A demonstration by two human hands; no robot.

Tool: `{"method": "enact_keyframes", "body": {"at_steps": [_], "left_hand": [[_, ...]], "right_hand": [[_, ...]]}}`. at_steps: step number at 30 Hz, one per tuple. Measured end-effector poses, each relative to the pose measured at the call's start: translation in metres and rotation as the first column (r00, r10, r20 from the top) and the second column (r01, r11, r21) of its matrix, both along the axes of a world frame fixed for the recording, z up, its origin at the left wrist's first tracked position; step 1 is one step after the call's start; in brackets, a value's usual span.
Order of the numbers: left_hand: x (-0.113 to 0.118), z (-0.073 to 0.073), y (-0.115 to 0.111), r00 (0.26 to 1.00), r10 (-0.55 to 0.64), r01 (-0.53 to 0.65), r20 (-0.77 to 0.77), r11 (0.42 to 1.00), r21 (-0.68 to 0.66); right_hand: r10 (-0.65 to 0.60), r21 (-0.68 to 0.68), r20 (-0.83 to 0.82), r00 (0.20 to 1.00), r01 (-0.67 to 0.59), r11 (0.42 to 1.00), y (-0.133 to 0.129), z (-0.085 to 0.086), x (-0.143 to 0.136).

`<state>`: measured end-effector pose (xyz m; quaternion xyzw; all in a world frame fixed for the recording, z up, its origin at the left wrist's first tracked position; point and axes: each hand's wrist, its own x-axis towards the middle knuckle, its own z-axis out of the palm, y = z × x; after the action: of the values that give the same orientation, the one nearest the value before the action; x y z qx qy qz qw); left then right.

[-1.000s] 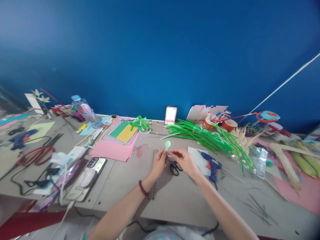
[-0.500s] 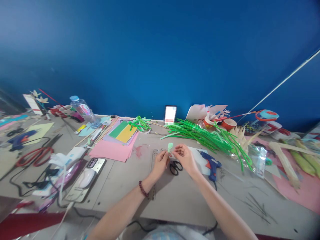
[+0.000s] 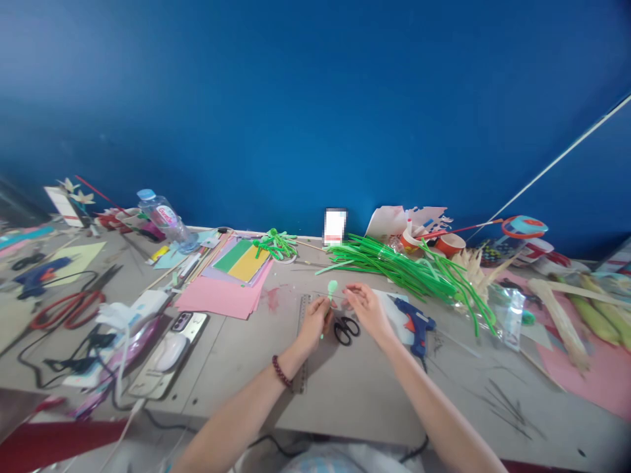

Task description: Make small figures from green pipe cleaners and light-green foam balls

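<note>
My left hand is closed round a light green pipe cleaner. Its looped fuzzy head sticks up above the fingers, and a bit of its lower end shows below them. To the right, my right hand pinches what looks like a thin wire, which runs across to the pipe cleaner; its ends are too fine to make out. Black-handled scissors lie on the table just below and between my hands. Partly under my left wrist is a clear ruler.
A blue glue gun lies right of my right hand. Behind it spreads a bundle of green pipe cleaners. Pink paper, a phone and a bottle are on the left. Loose dark wires lie at the right.
The pipe cleaner's head has tilted and shifted slightly left, and its lower end now shows below my left hand. My right hand has drawn slightly apart from the left, with the thin wire showing between them.
</note>
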<state>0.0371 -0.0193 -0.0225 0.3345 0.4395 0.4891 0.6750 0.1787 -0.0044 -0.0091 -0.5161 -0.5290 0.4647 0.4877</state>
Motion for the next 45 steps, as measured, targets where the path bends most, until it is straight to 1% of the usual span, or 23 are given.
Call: {"method": "enact_keyframes", "body": {"at_steps": [4,10,15,22,26,31,36,40,43,45], "left_hand": [[-0.003,0.004,0.002,0.998,0.032,-0.030,0.046,0.999,-0.040],[-0.002,0.004,0.002,0.998,0.044,-0.043,0.046,0.998,-0.037],[-0.002,0.003,0.001,0.999,0.030,-0.029,0.031,0.999,-0.033],[-0.001,0.005,0.000,0.999,0.034,-0.033,0.004,0.999,-0.020],[-0.001,0.005,0.000,1.000,0.028,-0.028,0.004,1.000,-0.013],[-0.001,0.006,0.000,1.000,0.019,-0.019,-0.001,1.000,-0.013],[-0.001,0.004,0.000,1.000,0.031,-0.031,-0.005,0.999,-0.019],[-0.002,0.001,0.002,0.999,0.044,-0.044,0.001,0.999,-0.031],[-0.002,0.000,0.003,0.999,0.044,-0.043,0.018,0.999,-0.027],[-0.002,0.000,0.003,0.999,0.047,-0.046,0.020,0.999,-0.026]], "right_hand": [[-0.038,-0.071,0.001,0.999,0.038,0.997,0.005,-0.003,0.008],[-0.010,-0.131,0.129,0.992,0.027,0.991,0.003,-0.003,0.010],[-0.011,-0.130,0.154,0.988,0.031,0.991,0.000,0.001,0.008],[-0.030,-0.088,0.203,0.979,0.048,0.995,0.002,-0.004,0.010],[-0.037,-0.085,0.211,0.977,0.056,0.995,0.000,0.001,0.008],[-0.050,-0.088,0.211,0.976,0.070,0.994,-0.003,0.008,0.005],[-0.030,-0.087,0.201,0.979,0.048,0.995,-0.002,0.004,0.008],[-0.081,-0.058,0.126,0.989,0.088,0.994,0.003,-0.001,0.012],[-0.134,-0.036,0.053,0.990,0.136,0.990,0.005,-0.003,0.014],[-0.145,-0.033,0.028,0.989,0.146,0.989,0.006,-0.003,0.014]]}}
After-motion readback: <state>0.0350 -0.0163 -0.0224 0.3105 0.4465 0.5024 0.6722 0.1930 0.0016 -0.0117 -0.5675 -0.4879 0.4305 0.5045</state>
